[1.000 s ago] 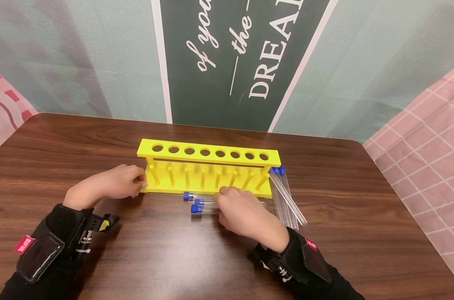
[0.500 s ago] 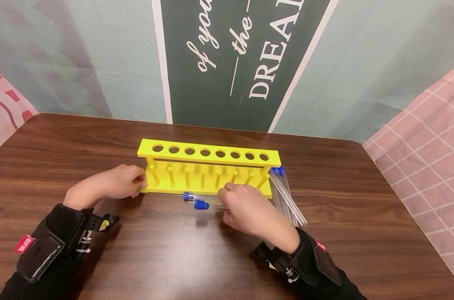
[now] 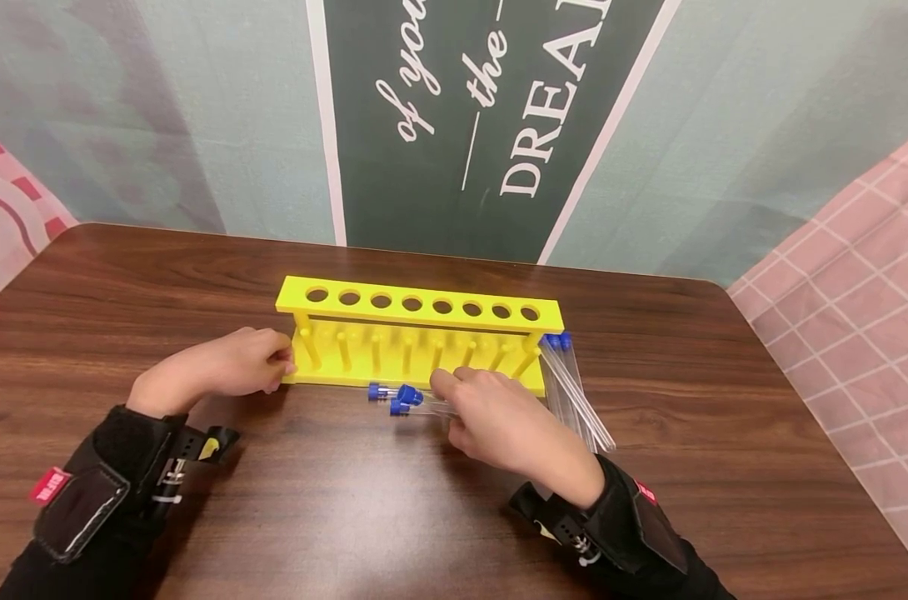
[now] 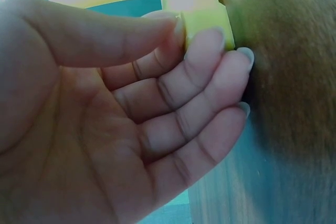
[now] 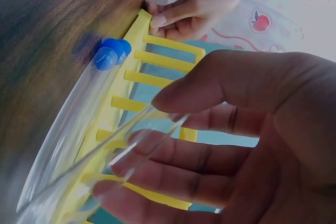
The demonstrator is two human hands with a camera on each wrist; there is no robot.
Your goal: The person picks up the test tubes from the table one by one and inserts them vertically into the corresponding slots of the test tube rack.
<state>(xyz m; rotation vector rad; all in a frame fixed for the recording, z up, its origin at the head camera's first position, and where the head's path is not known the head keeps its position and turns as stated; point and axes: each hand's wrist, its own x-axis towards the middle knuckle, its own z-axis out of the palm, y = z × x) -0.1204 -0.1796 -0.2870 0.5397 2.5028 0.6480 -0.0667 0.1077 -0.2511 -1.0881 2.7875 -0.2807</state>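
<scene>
A yellow test tube rack (image 3: 427, 320) stands on the table, its row of holes bare. My left hand (image 3: 247, 362) pinches the left end of its base; in the left wrist view, thumb and fingers meet at the yellow corner (image 4: 209, 23). My right hand (image 3: 491, 417), in front of the rack, holds a clear test tube (image 5: 152, 140) between thumb and fingers. Its blue cap (image 3: 410, 395) points left, above two other capped tubes lying along the rack's front edge, with blue caps (image 3: 399, 407) showing. My right hand hides most of their length.
More clear test tubes (image 3: 577, 400) with blue caps lie in a loose bunch beyond the rack's right end. The brown wooden table (image 3: 334, 500) reaches back to a printed cloth backdrop (image 3: 259, 125).
My right hand has picked up the front test tube and shifted slightly right; the tube's cap has moved away from me, toward the rack. My left hand stays on the rack.
</scene>
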